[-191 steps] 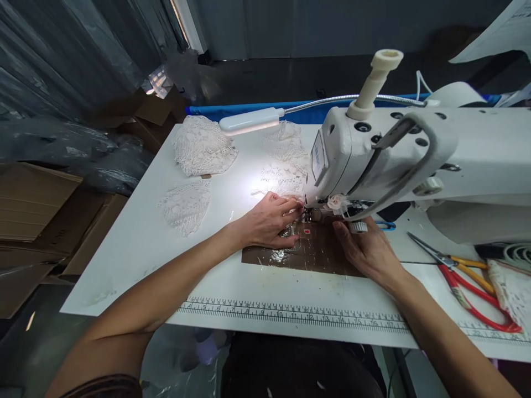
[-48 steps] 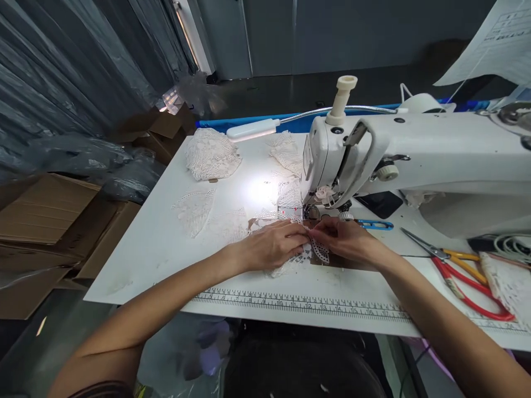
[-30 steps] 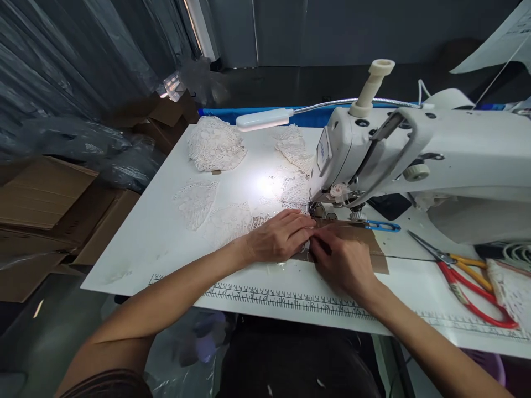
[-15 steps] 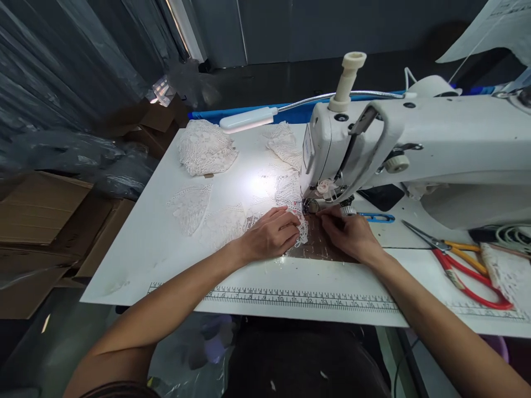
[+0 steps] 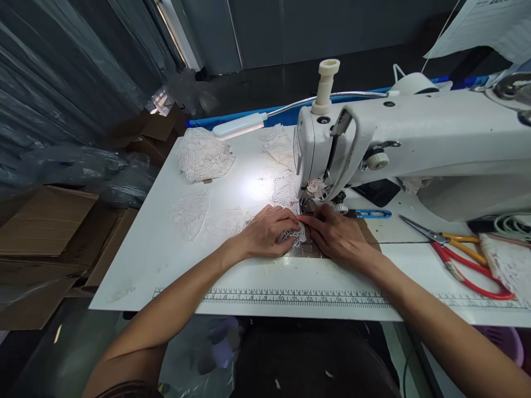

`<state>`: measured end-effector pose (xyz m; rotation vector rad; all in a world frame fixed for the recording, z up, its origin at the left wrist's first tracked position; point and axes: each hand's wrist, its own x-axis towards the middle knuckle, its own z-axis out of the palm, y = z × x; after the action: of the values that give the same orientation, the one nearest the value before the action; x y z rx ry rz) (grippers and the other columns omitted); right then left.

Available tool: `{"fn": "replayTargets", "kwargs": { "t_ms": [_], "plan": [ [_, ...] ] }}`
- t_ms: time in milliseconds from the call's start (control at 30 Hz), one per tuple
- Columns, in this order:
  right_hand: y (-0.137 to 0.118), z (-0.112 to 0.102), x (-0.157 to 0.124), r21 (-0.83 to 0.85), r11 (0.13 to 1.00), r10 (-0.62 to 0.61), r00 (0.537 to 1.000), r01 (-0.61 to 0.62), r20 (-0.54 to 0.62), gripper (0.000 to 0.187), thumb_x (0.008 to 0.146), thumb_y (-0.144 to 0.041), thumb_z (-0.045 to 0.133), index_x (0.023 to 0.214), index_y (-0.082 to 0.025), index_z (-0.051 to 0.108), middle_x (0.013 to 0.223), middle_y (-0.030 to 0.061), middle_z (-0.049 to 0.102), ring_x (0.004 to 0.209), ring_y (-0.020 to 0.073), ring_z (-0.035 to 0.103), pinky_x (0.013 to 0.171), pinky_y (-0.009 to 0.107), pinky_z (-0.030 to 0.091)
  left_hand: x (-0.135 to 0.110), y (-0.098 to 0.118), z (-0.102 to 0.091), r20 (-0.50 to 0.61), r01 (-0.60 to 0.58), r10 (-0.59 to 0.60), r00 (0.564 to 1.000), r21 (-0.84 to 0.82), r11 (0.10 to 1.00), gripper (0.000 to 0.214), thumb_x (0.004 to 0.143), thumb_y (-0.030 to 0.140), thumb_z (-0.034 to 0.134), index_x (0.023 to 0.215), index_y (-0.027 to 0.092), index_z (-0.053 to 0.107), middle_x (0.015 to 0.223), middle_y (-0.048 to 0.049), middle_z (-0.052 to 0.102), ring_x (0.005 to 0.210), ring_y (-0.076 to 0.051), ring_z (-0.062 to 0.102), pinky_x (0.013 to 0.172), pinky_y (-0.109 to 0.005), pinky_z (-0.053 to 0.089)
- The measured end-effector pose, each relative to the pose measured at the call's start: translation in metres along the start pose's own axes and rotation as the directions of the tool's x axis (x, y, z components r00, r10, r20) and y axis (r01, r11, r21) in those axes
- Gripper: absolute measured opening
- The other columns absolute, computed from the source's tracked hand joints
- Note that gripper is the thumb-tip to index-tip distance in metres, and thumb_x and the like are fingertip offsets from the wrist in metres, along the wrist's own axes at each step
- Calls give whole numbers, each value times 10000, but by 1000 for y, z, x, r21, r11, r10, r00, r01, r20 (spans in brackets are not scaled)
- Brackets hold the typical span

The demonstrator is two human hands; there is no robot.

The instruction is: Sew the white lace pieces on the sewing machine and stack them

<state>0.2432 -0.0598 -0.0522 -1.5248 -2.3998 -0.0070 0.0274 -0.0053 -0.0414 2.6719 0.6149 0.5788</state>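
My left hand (image 5: 269,229) lies on a white lace piece (image 5: 292,236), fingers bent and pressing it down just before the needle area (image 5: 306,205) of the white sewing machine (image 5: 398,143). My right hand (image 5: 337,235) rests beside it, fingertips pinched at the lace's edge, partly covering a brown taped patch (image 5: 309,251) on the table. The two hands touch at the fingertips. How much lace lies under the palms is hidden.
More lace pieces lie on the white table (image 5: 136,260): a heap (image 5: 202,156) at the back left, flat ones (image 5: 191,210) nearer. Red-handled scissors (image 5: 464,260) and blue thread snips (image 5: 371,213) lie right. A gooseneck lamp (image 5: 240,125) shines down. Cardboard boxes (image 5: 45,221) stand left.
Over the last seconds a lace piece was brought onto the brown patch. Since half a second ago both hands have closed together on it near the needle; the head shifted slightly.
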Motion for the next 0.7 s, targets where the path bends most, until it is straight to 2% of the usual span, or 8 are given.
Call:
{"fn": "replayTargets", "kwargs": {
  "t_ms": [167, 267, 333, 400, 500, 633, 700],
  "plan": [
    [-1, 4, -3, 33, 999, 5, 999, -4, -36, 391, 968, -286, 372, 1266, -274, 626, 1076, 141, 578, 888, 259, 570, 635, 341, 451, 1, 1, 3, -65, 18, -20, 998, -35, 999, 165, 922, 237, 526, 919, 183, 682, 980, -38, 705, 912, -174, 640, 834, -354, 453],
    [3, 5, -6, 137, 990, 48, 997, -40, -56, 383, 969, -306, 386, 1264, -264, 627, 1074, 130, 586, 906, 254, 591, 668, 350, 479, -1, 3, 3, -106, 0, -3, 994, -21, 1000, 171, 936, 229, 514, 906, 188, 678, 967, -26, 708, 891, -159, 640, 843, -354, 446],
    [6, 4, -7, 203, 977, 73, 996, -61, -51, 385, 969, -308, 396, 1282, -257, 614, 1071, 118, 594, 909, 237, 603, 691, 342, 491, -2, 3, 3, -123, -12, 18, 992, 45, 999, 191, 949, 223, 490, 880, 192, 666, 981, -29, 703, 873, -154, 631, 847, -360, 437],
    [7, 2, -8, 216, 974, 72, 997, -63, -35, 386, 970, -303, 395, 1287, -267, 612, 1059, 109, 601, 906, 229, 607, 685, 330, 488, -3, 4, 3, -107, -40, 55, 993, 136, 990, 210, 955, 212, 470, 851, 192, 652, 990, -37, 697, 845, -154, 615, 863, -375, 424],
    [5, -2, -6, 144, 988, 52, 999, -52, 1, 383, 973, -306, 389, 1272, -313, 628, 1050, 107, 605, 868, 230, 598, 605, 306, 450, -4, 4, 1, -29, -102, 111, 993, 217, 971, 201, 945, 192, 462, 857, 184, 642, 997, -56, 685, 840, -169, 595, 881, -394, 410],
    [1, -4, -2, 53, 998, 31, 998, -33, 49, 400, 973, -303, 383, 1301, -318, 609, 999, 118, 610, 831, 234, 576, 565, 295, 410, -5, 1, -1, 20, -96, 95, 995, 148, 984, 188, 911, 220, 500, 1027, 158, 635, 1069, -93, 654, 933, -202, 589, 845, -372, 434],
    [0, -3, 0, 43, 999, 19, 998, -21, 57, 415, 974, -299, 369, 1326, -306, 590, 979, 123, 608, 839, 238, 574, 573, 298, 412, -4, -2, -1, 30, -90, 87, 996, 94, 992, 209, 910, 240, 513, 1064, 167, 634, 1070, -83, 649, 949, -198, 591, 825, -352, 446]
  ]
}}
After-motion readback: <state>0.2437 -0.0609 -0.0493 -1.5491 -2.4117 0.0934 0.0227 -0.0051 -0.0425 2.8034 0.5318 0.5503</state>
